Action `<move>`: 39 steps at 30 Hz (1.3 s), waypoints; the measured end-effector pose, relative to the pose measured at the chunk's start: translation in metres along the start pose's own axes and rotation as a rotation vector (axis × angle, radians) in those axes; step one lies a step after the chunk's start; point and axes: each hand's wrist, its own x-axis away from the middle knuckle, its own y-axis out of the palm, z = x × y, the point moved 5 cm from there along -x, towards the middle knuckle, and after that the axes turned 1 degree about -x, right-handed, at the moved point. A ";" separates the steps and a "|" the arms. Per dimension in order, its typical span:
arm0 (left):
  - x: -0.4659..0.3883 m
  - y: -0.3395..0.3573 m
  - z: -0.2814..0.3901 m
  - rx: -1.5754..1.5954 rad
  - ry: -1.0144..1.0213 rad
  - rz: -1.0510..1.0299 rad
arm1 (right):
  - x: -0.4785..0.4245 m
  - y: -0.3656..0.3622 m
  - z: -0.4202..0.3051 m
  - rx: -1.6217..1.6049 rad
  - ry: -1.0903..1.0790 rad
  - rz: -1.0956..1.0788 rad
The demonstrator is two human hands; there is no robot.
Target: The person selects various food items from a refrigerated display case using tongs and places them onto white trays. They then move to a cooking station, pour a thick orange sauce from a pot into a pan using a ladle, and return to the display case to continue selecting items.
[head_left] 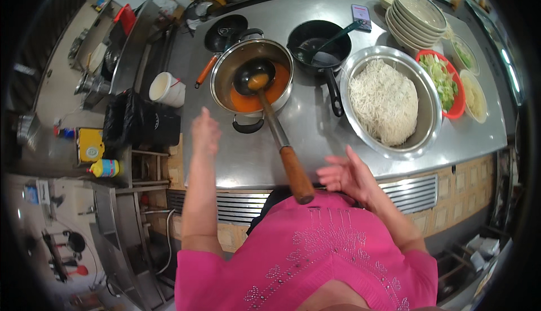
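My left hand (206, 132), blurred and seen edge-on, hovers over the left part of the steel table (304, 142) with nothing in it. To its right stands a steel pot (216, 87) with black handles, partly filled with orange-red liquid (241, 104). A dark ladle (243, 80) rests in the pot, some liquid in its bowl. Its wooden-ended handle (296, 173) leans over the rim towards me. My right hand (347, 175) is near that handle but apart from it, empty with fingers spread. Beyond it sits a wide steel basin (427, 129) heaped with thin white noodles (384, 104).
Behind are a black saucepan (310, 30) with a dark green utensil (338, 36), a frying pan (224, 30) and a phone (361, 17). Stacked bowls (418, 15) and a red basket (458, 99) of chopped greens (439, 78) stand right. A white bucket (165, 89) is left.
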 end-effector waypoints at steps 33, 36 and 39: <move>-0.014 0.067 -0.012 0.658 -0.052 -0.449 | 0.008 0.150 -0.059 2.537 -0.192 0.624; -0.015 0.066 -0.015 0.674 -0.054 -0.450 | 0.019 0.142 -0.053 2.373 -0.109 0.606; -0.016 0.066 -0.015 0.690 -0.048 -0.447 | 0.031 0.143 -0.048 2.175 -0.152 0.561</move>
